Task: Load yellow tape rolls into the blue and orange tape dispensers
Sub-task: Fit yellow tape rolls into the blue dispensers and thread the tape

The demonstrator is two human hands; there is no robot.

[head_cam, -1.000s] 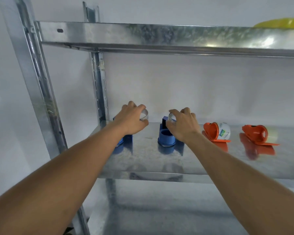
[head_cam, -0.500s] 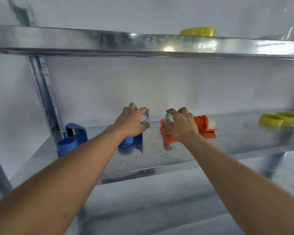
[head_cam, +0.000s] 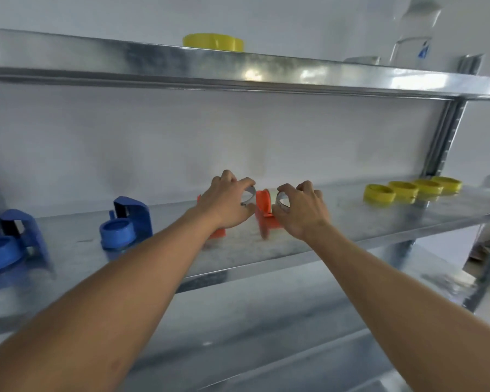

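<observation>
Shelf [head_cam: 351, 230] is galvanized metal, shiny with mottled spangle (reflects what sits on it). Blue dispensers [head_cam: 128, 222] and orange dispenser [head_cam: 264, 206] look like smooth, semi-gloss plastic. Yellow tape rolls [head_cam: 379, 194] glossy; bottle [head_cam: 413, 35] clear plastic.

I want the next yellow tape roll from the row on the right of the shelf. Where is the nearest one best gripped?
Take the leftmost yellow roll by its outer rim, pinched across from above. It lies flat on the metal shelf, hole up, its left side bare, so fingers probably fit there. The right hand is nearer, but already holds a small ring.
</observation>
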